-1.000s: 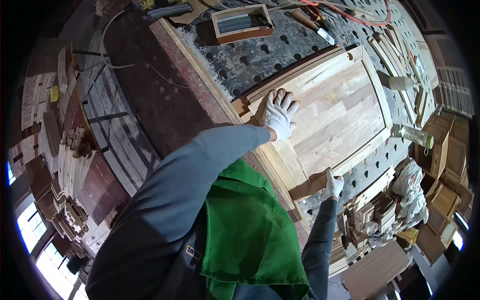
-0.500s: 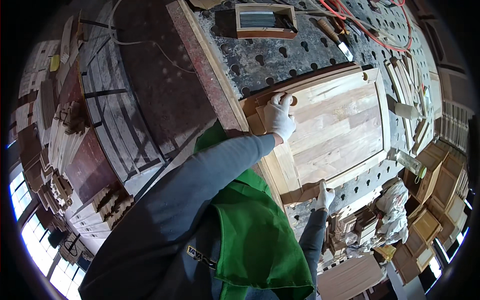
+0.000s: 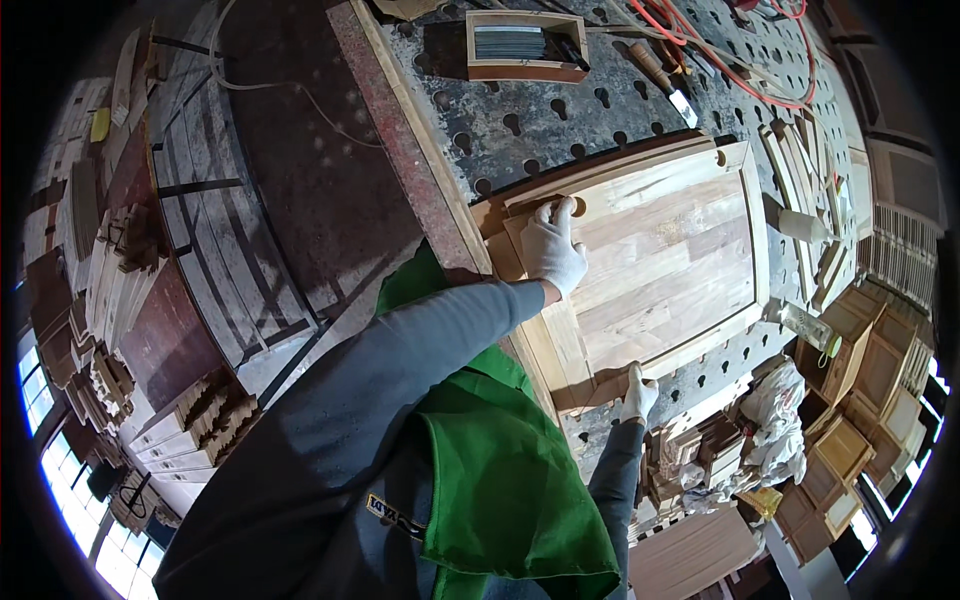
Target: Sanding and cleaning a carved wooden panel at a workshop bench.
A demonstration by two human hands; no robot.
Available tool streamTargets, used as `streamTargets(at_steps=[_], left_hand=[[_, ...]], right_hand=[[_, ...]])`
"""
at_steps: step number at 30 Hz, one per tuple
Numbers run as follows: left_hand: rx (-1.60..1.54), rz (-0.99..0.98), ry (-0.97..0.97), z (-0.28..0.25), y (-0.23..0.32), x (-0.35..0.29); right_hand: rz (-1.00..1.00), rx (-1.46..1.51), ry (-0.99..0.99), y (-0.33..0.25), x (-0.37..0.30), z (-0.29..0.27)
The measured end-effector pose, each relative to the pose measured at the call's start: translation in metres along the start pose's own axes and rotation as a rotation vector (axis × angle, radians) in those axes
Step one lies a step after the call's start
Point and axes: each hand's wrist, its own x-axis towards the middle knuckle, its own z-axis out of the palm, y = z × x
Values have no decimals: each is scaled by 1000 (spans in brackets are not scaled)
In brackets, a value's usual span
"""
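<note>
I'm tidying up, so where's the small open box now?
In the head view, the box is at the top, just right of centre, on the perforated table, beyond the panel and left of the wooden-handled tool.

Windows (image 3: 72,480) glare white; dim edges curve.

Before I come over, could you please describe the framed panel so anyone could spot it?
Find the grey table with keyhole-shaped holes. On it, under the gloved left hand, with the right hand at its edge, lies the framed wooden panel. Unlike the narrow strips to its right, it is broad, with a pale frame around joined boards.
</note>
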Motion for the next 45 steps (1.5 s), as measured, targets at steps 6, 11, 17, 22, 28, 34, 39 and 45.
streamTargets(at_steps=[6, 11, 17, 22, 28, 34, 39, 45], left_hand=[[99, 116, -121, -8, 7, -11], [115, 116, -208, -7, 7, -13], [42, 69, -220, -5, 6, -15], [13, 16, -279, -6, 6, -14], [13, 64, -235, -9, 8, -15], [20, 43, -250, -11, 10, -14], [23, 47, -236, -11, 10, -14], [5, 52, -219, -9, 8, -13]], right_hand=[[16, -1, -23, -1, 1, -1], [40, -56, 2, -1, 1, -1], [54, 13, -9, 6, 3, 1], [-10, -1, 22, 4, 1, 2], [21, -44, 7, -5, -2, 0], [30, -74, 14, -4, -1, 1], [23, -29, 8, -4, -1, 1], [26, 1, 0, -4, -3, 1]])
